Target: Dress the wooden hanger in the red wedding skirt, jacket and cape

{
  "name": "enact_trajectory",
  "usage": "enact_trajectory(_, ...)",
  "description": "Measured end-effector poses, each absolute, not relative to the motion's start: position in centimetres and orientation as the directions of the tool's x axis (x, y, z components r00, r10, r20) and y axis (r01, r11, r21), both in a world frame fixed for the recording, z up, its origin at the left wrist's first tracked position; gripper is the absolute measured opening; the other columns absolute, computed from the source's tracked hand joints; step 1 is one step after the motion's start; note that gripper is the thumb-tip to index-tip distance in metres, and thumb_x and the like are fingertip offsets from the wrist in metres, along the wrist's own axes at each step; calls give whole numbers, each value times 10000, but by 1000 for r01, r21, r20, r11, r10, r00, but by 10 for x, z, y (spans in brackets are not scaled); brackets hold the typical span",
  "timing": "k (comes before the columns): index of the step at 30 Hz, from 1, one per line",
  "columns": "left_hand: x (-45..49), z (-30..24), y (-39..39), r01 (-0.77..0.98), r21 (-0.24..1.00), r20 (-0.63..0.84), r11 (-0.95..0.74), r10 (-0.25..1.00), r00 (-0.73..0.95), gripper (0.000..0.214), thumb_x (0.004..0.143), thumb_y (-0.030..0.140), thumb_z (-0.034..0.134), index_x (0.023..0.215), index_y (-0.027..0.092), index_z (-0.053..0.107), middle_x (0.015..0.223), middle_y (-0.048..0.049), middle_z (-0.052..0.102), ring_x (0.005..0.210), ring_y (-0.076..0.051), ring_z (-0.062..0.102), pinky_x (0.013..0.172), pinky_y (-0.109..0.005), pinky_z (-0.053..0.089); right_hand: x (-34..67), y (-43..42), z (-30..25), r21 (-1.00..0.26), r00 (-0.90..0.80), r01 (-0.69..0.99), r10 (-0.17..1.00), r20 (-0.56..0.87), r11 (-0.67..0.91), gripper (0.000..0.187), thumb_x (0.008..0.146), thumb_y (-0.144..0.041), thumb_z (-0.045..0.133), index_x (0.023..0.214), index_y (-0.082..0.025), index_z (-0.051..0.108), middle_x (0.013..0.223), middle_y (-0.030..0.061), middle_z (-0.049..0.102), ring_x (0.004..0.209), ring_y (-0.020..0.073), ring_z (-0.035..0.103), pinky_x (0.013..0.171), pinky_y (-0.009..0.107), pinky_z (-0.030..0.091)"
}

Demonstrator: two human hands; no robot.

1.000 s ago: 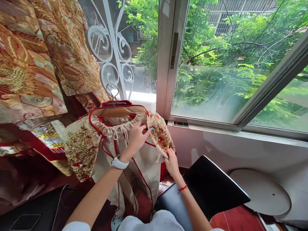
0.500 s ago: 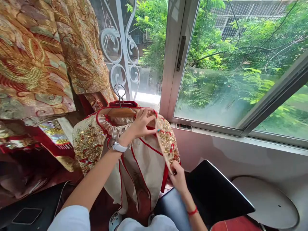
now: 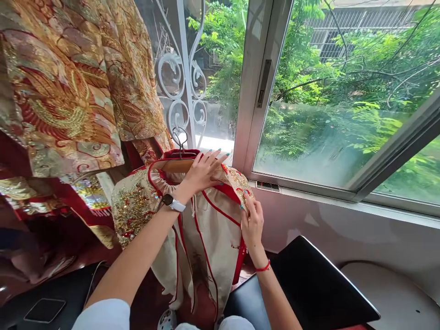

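A cream jacket [image 3: 220,229] with red piping hangs on a wooden hanger [image 3: 178,165], its front hanging apart. Gold sequins and red beads cover its sleeves [image 3: 132,206]. My left hand [image 3: 202,173], with a white-strapped watch [image 3: 173,202] at the wrist, lies over the collar and shoulder on the right, fingers spread. Lower down, my right hand [image 3: 252,222] has its fingers and thumb closed on the sequined shoulder panel [image 3: 239,181]. A red bracelet [image 3: 263,266] circles that wrist.
Embroidered gold-and-red garments [image 3: 68,91] hang at the left. A black laptop-like panel [image 3: 309,284] stands at the lower right, near a round white disc [image 3: 395,293]. A phone [image 3: 268,186] lies on the window sill. A dark rectangular device [image 3: 44,310] sits lower left.
My left fingers have gone from a pinch at the shoulder edge to spread out over it. My right hand has moved up along the sequined panel. The view has shifted slightly.
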State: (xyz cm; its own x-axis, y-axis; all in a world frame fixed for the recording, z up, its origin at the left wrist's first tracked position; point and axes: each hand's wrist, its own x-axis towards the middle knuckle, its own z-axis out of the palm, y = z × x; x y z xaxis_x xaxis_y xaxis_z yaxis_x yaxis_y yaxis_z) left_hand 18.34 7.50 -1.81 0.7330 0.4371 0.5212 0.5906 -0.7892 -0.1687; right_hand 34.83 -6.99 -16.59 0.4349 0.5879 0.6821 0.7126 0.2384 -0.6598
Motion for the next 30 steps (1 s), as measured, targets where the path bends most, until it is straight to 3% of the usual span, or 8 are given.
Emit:
enact_trajectory(3, 196, -19, 75, 686, -162, 519, -709, 530, 671, 770, 855, 312, 681, 1554, 278, 359, 1635, -157, 320, 1485, -408, 306, 1187, -624, 241, 381, -49, -143, -703, 311, 606, 702, 640, 372, 389, 968, -319, 432, 1223, -194, 697, 1086, 112, 736, 951, 221, 672, 859, 355, 528)
enact_trajectory(7, 221, -20, 79, 786, -121, 532, -606, 629, 567, 756, 883, 213, 593, 1578, 307, 312, 1665, -158, 246, 1491, -470, 263, 1139, -715, 235, 408, -56, -99, -726, 395, 546, 637, 663, 417, 399, 968, -401, 474, 1087, -149, 760, 956, 96, 770, 854, 217, 684, 765, 318, 541)
enact_trajectory(12, 240, -22, 82, 818, -26, 621, -575, 631, 464, 633, 953, 218, 445, 1575, 242, 335, 1633, -171, 321, 1493, -437, 287, 1143, -701, 245, 346, -86, -102, -628, 254, 655, 660, 707, 421, 356, 971, -239, 469, 1223, -216, 719, 961, 67, 759, 804, 185, 679, 726, 274, 538)
enact_trajectory(15, 231, -21, 82, 775, -28, 624, -631, 595, 507, 538, 953, 152, 400, 1459, 289, 520, 1584, -119, 432, 1485, -377, 332, 1144, -669, 279, 305, -75, -149, -609, 171, 710, 753, 635, 353, 532, 903, -89, 403, 1383, -190, 606, 892, 74, 719, 744, 177, 653, 680, 261, 532)
enact_trajectory(17, 220, -18, 83, 708, -50, 582, -705, 555, 594, 519, 919, 112, 443, 1367, 319, 605, 1492, -91, 555, 1425, -344, 433, 1155, -658, 271, 297, -64, -179, -627, 126, 697, 800, 586, 349, 711, 805, -21, 410, 1489, -204, 483, 962, 71, 684, 813, 175, 645, 742, 272, 543)
enact_trajectory(20, 203, -11, 87, 600, -48, 507, -798, 498, 703, 564, 838, 63, 507, 1327, 316, 632, 1308, -64, 696, 1236, -281, 609, 1185, -630, 240, 306, -57, -211, -660, 237, 682, 759, 607, 315, 884, 698, 5, 451, 1532, -281, 395, 1129, 75, 608, 1030, 196, 605, 925, 341, 526)
enact_trajectory(24, 195, -5, 93, 552, -16, 474, -834, 479, 739, 576, 786, 53, 499, 1294, 273, 657, 1261, -67, 724, 1148, -251, 664, 1174, -576, 296, 337, -64, -247, -736, 580, 672, 560, 592, 81, 843, 681, -35, 481, 1496, -246, 441, 1313, 142, 512, 1234, 274, 511, 1057, 489, 446)
enact_trajectory(30, 206, -9, 92, 636, -57, 549, -770, 508, 664, 462, 802, 116, 515, 1195, 250, 718, 1123, -82, 775, 1032, -267, 711, 1152, -527, 339, 381, -106, -255, -768, 508, 640, 759, 407, -17, 685, 825, -93, 330, 1485, -188, 487, 1127, 119, 715, 968, 219, 687, 838, 331, 552)
